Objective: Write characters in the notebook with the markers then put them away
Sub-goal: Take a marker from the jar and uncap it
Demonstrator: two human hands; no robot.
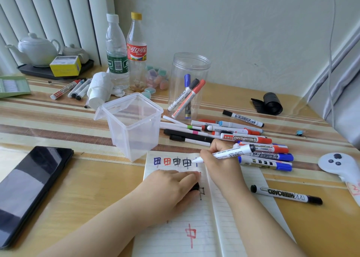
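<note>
Striped tabletop (58, 120) is crowded, and the open notebook (181, 225) lies at its near edge, pinned flat by the left hand (171, 186), under whose fingers something dark, perhaps a cap, is tucked. A fifth character is being begun in the top row with a marker (226, 153) pinched in the right hand (218, 159). Strokes are best kept short, since loose markers (253, 139) lie just beside that hand and the square tub (132, 124) stands close above the page.

Soft, even daylight fills the scene, bright without harshness. Shadows under the hands and the clear plastic box (134, 126) are faint and diffuse. The black phone screen (29, 190) mirrors pale window light, and the glossy desk (58, 178) shows mild sheen. Wide-angle distortion bends the edges; the focus is slightly soft overall
</note>
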